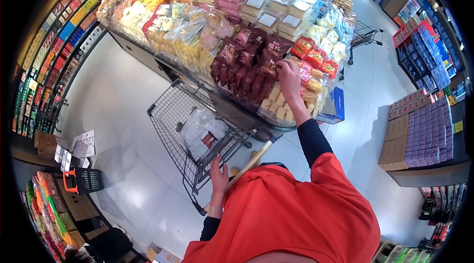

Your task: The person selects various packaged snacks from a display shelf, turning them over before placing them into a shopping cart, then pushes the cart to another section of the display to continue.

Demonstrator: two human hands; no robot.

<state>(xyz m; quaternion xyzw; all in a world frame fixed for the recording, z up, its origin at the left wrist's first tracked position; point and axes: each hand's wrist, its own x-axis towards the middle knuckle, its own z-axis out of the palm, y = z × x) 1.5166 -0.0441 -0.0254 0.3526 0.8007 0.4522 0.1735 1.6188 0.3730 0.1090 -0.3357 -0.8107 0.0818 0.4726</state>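
My right hand reaches over the display, its fingers closed at the edge of a dark maroon snack bag. Similar maroon bags stand packed in rows to its left. Below it lie clear packs of pale pastries. My left hand is by the rear of a wire shopping cart, fingers apart, holding nothing I can see. Inside the cart sits a white plastic bag, with a small maroon packet at its side.
Packaged breads and cakes cover the display counter. Another cart stands behind it. Stacked cartons are on the right, a black basket with an orange handle on the left. Shelves line the left wall.
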